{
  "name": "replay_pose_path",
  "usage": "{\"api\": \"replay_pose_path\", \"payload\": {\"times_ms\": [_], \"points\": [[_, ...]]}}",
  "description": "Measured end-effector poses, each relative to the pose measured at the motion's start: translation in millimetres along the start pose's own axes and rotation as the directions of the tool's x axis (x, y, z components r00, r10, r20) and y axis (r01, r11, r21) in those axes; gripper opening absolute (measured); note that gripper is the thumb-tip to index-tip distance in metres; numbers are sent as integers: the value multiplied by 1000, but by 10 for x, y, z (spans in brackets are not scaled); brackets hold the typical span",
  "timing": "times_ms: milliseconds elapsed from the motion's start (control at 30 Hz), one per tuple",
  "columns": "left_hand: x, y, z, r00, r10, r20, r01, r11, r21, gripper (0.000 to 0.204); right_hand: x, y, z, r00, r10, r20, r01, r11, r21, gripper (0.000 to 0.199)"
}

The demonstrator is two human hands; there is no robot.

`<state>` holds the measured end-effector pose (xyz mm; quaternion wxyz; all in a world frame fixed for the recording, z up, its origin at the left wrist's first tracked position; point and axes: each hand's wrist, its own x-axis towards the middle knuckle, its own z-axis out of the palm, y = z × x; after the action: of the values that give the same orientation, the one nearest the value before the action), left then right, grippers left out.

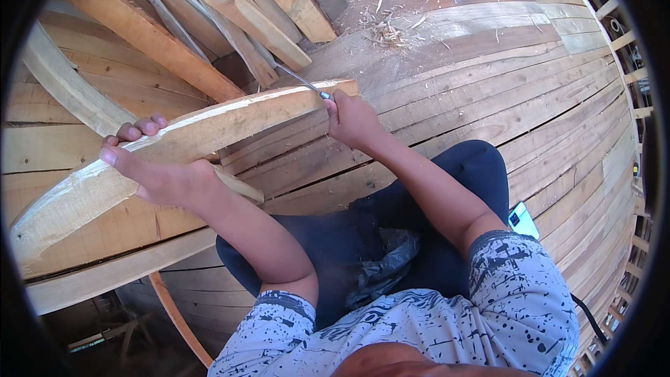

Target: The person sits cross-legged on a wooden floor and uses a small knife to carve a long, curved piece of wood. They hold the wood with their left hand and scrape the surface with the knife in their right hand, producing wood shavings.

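Observation:
A long, curved wooden plank stands on edge across the left half, its upper edge pale and freshly cut. My left hand grips it near its left part, thumb on the near face and fingers over the top edge. My right hand is closed at the plank's right end around a tool with a slim metal blade. The blade points up and left, past the plank's top edge. My fist hides the tool's handle, so I cannot make out its exact kind.
Several timber pieces lean together at the upper left. Wood shavings litter the plank floor. A phone lies right of my knee, and a dark plastic sheet in my lap. An opening drops away at the lower left.

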<state>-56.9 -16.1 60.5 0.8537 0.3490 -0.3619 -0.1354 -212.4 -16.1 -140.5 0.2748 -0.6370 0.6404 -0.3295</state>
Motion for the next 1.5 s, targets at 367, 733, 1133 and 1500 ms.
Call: {"api": "replay_pose_path", "payload": {"times_ms": [367,733,1133,1500], "points": [[91,-3,-61,997,12,-77,-8,999,52,34,-114,-354,-172,995,-98,28,97,994,56,30],[13,-20,-21,996,-24,-91,28,999,46,34,-37,55,-12,996,-86,9,86,996,-10,31],[147,-85,-145,993,-32,-116,44,993,107,36,93,109,55,984,17,176,-38,992,120,28],[-10,21,-1,993,-24,-116,37,993,109,33,180,65,-369,995,28,96,-17,994,-108,15]]}}
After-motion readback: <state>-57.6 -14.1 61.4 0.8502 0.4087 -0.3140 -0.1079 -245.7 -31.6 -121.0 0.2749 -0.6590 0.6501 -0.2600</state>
